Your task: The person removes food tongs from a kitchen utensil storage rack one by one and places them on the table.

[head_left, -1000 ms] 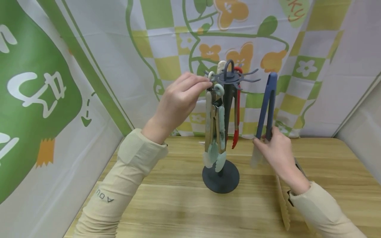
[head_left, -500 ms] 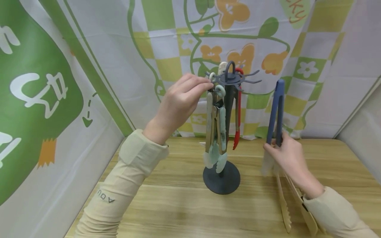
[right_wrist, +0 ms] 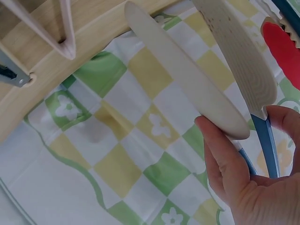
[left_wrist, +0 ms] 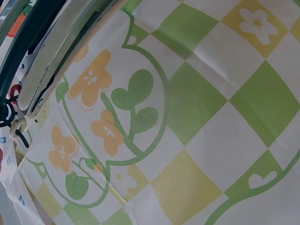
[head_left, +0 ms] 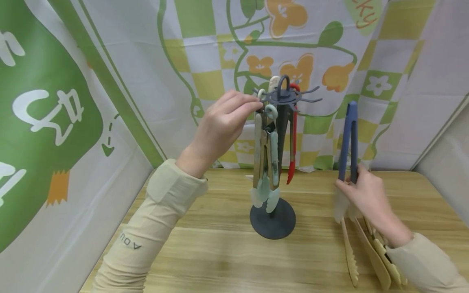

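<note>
head view: a printed cloth [head_left: 203,87] with green and yellow checks and orange flowers hangs behind a wood-grain surface [head_left: 220,260]. near the middle of that surface a dark stand [head_left: 283,118] rises from a round base, its hooked arms fanned out at the top. mint tongs [head_left: 275,152] hang tips down at its front, red tongs [head_left: 291,173] at its right. beige tongs [head_left: 371,254] lie on the surface at the right front. blue tongs [head_left: 345,150] are well apart from the stand, to its right, nearly upright, pale tips down and blurred; the right hand [head_left: 368,193] grasps them where blue meets pale, digits on both sides. the left hand [head_left: 224,126] pinches the stand at its top, the exact spot hidden. smallest, in the left wrist view, a cream ring [left_wrist: 18,125] loops on a hook.
</note>
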Tool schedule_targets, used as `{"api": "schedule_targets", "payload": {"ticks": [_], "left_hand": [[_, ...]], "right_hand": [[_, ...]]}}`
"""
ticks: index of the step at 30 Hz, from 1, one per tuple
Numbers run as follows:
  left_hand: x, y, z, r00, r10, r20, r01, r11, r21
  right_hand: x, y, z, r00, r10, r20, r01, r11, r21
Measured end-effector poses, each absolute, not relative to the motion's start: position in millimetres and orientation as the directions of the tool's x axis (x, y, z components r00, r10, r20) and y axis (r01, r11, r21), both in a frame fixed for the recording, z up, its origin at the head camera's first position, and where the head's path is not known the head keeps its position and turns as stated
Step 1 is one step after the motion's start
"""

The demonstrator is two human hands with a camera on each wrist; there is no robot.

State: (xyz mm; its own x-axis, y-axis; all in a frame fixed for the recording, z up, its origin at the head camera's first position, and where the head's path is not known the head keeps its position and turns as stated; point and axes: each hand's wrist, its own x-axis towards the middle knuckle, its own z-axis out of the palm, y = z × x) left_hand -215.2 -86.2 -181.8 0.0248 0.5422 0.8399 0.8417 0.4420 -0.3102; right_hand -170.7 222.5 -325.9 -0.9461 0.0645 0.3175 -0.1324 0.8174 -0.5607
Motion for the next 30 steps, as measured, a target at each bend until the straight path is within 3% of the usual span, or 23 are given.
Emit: {"api": "schedule_targets", "payload": {"ticks": [20,30], "left_hand": [[-215,-87,-181,0.02,0.547,0.837,0.841,0.444,-0.31],[-215,-87,-182,0.022,0.546,0.837,0.843,0.439,-0.309]], "right_hand": [[-167,249,-328,-0.967,0.047,0.249,-0.09,0.854,-0.512],[-163,260,-327,-0.988,0.06,0.145,-0.023,0.859,-0.512]]}}
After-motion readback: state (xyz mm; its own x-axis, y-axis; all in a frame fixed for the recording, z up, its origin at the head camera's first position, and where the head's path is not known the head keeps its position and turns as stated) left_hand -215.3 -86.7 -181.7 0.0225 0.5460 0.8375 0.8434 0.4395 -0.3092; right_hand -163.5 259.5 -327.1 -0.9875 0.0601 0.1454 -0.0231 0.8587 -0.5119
